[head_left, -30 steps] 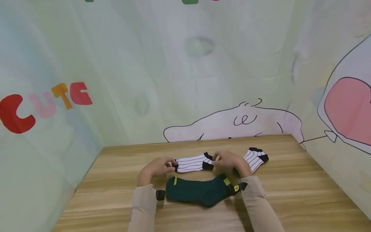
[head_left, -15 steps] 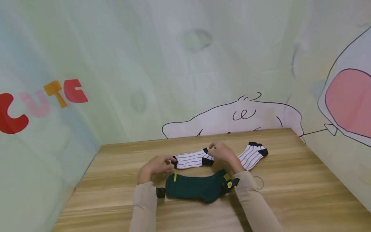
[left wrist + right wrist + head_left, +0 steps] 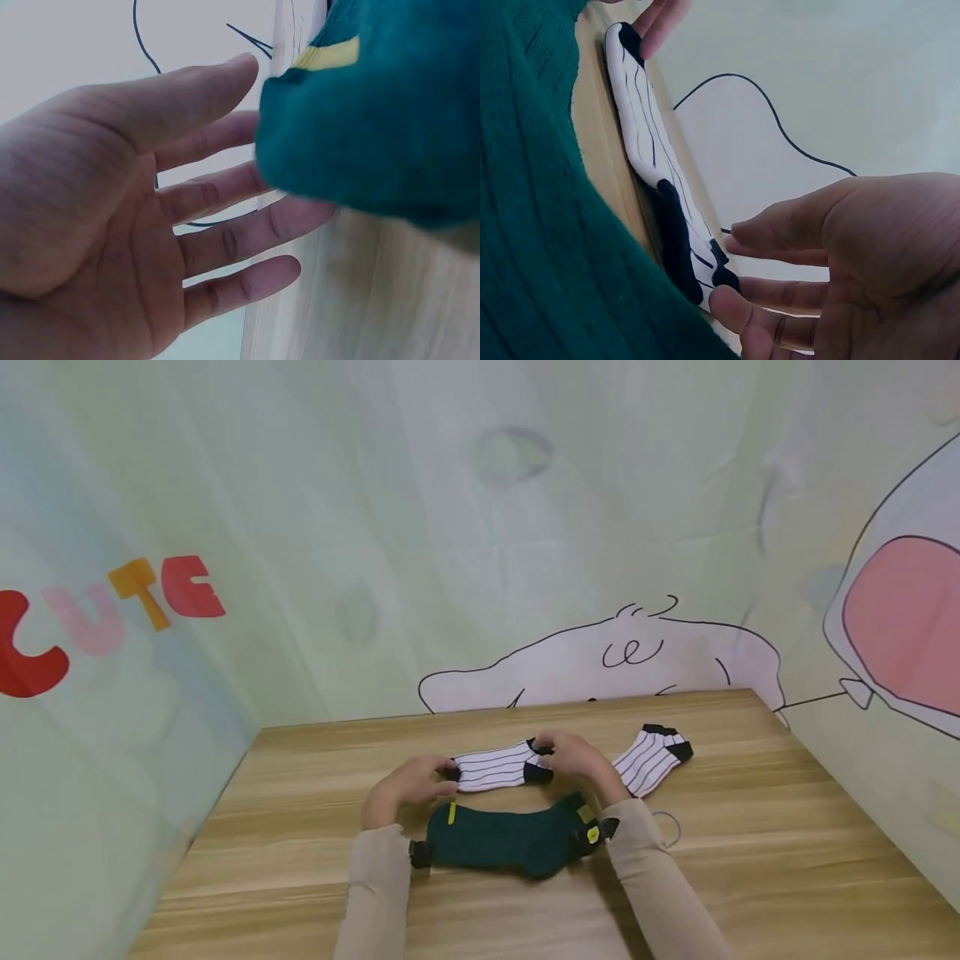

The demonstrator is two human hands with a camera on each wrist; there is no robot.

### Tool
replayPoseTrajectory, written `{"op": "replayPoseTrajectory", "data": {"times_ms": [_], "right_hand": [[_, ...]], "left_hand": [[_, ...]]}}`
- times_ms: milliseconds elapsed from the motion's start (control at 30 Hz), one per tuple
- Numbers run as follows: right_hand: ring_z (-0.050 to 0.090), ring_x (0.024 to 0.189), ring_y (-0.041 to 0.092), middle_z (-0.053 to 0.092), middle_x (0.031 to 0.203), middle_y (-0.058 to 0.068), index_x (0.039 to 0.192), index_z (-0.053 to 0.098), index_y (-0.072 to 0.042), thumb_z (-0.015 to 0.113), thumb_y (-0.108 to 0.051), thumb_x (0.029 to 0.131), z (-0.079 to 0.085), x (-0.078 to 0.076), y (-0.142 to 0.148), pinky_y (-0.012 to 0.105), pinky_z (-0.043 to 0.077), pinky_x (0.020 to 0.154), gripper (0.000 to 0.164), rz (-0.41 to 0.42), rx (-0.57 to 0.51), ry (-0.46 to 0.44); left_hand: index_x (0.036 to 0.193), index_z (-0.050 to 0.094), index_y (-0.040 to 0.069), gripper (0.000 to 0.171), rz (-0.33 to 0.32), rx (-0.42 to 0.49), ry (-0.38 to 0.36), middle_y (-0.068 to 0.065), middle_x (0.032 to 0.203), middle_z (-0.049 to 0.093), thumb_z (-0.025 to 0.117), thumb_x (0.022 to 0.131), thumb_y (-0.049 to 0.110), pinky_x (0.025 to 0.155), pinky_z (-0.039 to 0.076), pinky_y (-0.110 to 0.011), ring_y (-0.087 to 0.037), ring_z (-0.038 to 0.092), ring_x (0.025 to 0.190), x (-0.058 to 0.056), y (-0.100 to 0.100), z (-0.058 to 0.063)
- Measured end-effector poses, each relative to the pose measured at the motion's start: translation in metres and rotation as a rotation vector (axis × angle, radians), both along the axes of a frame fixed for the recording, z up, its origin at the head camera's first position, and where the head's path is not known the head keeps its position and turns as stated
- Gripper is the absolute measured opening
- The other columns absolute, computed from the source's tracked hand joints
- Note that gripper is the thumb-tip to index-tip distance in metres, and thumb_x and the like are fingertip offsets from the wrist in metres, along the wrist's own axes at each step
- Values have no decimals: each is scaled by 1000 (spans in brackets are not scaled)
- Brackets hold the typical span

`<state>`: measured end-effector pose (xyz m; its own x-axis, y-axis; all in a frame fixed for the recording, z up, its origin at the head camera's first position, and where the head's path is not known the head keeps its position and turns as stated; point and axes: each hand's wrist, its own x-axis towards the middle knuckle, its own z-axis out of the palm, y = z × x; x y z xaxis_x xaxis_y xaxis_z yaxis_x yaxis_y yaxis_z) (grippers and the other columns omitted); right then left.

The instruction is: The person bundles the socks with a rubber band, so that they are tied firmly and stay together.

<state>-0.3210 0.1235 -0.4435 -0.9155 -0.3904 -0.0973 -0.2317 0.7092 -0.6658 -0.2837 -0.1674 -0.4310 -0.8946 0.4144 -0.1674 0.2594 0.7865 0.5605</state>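
A white sock with dark stripes and black toe, heel and cuff (image 3: 491, 768) lies flat across the table. Fingertips of my left hand (image 3: 411, 787) rest at its black toe; in the left wrist view that hand's fingers are spread and fairly straight. At the other end, my right hand (image 3: 577, 758) has its fingers loosely bent right at the black cuff, thumb apart from them in the right wrist view. A dark green sock (image 3: 502, 839) with a yellow toe mark lies nearer me, between my wrists, and partly blocks both wrist views.
A second striped sock (image 3: 651, 760) lies slanted to the right, beside my right forearm. A thin loop (image 3: 677, 828) sticks out by the right sleeve. Printed cloth walls (image 3: 345, 635) stand behind and beside the wooden table (image 3: 300, 860).
My right hand lifts off the heel end of the middle striped sock, shifts left and away from me, then comes down at its cuff. The left hand stays at the toe.
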Motion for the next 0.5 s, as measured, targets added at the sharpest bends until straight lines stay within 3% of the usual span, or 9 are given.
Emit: {"op": "replayPoseTrajectory", "data": {"times_ms": [167, 400, 500], "right_hand": [[55, 109, 30, 63, 127, 18, 118, 69, 0, 59, -5, 98, 0, 1, 0, 48, 45, 98, 23, 11, 38, -1], [57, 93, 25, 67, 112, 15, 115, 70, 3, 56, -2, 97, 2, 2, 4, 36, 47, 80, 23, 7, 40, -32], [56, 87, 23, 67, 108, 13, 114, 71, 3, 54, -1, 97, 2, 1, 4, 31, 45, 72, 24, 0, 24, -48]], "left_hand": [[130, 59, -6, 42, 3, -9, 1, -19, 128, 62, 67, 96, 17, 103, 43, -49, -28, 57, 111, -1, 3, -2], [128, 61, -6, 39, -2, -25, 10, -21, 130, 61, 66, 96, 17, 106, 39, -50, -32, 55, 121, -2, 4, -4], [126, 62, -6, 38, 0, -22, 12, -20, 127, 63, 66, 96, 16, 104, 42, -49, -29, 57, 114, -2, 4, -3]]}}
